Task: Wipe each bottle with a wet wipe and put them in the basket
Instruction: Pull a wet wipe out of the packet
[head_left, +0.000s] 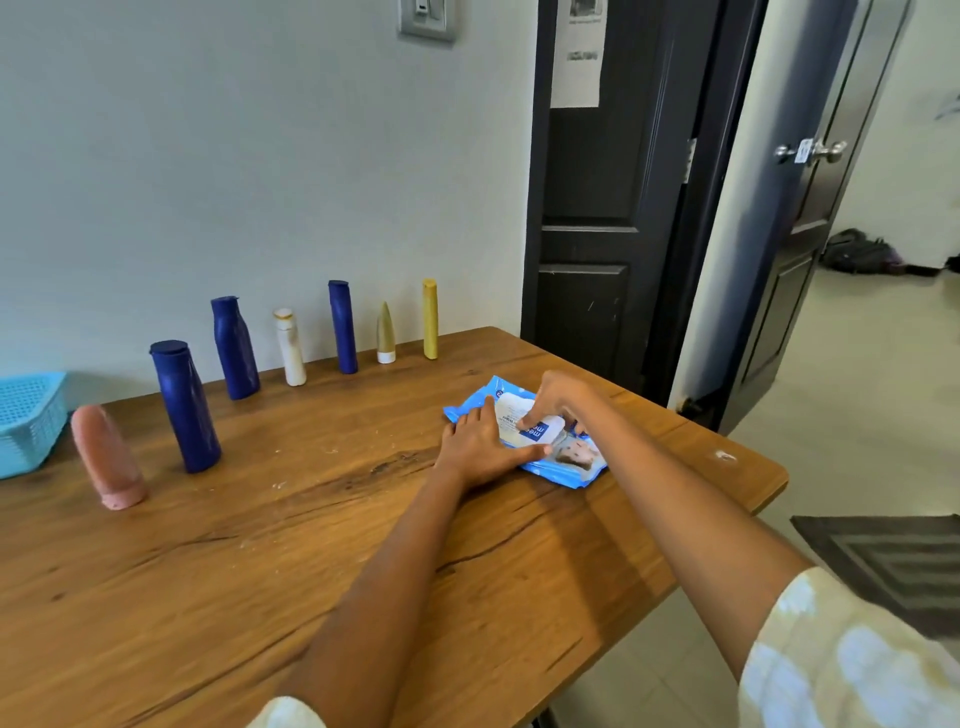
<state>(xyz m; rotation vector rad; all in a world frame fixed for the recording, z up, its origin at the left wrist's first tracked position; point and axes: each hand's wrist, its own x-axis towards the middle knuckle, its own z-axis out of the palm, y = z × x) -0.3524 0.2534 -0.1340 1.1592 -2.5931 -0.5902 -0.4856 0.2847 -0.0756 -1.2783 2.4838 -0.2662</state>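
From my head view, the wipe pack (524, 431) lies flat on the table (311, 545). It looks soft, light and a bit slippery, so I hold it down. My left hand (480, 449) presses flat, fingers straight. My right hand (558, 397) pinches the white flap (519, 415). The bottles (234, 348) stand by the wall, well apart from the pack. The basket (28, 421) sits far left.

This is a room in a home. A wooden table (208, 571) stands against a plain pale wall (208, 156) with a light switch plate (427, 20) mounted high up. Beside it a dark panelled door (597, 208) carries a taped paper notice (577, 52), and another door with a round metal knob (813, 151) stands open onto a tiled floor (857, 364), where a dark bag (857, 252) lies, with a doormat (893, 561) nearer.
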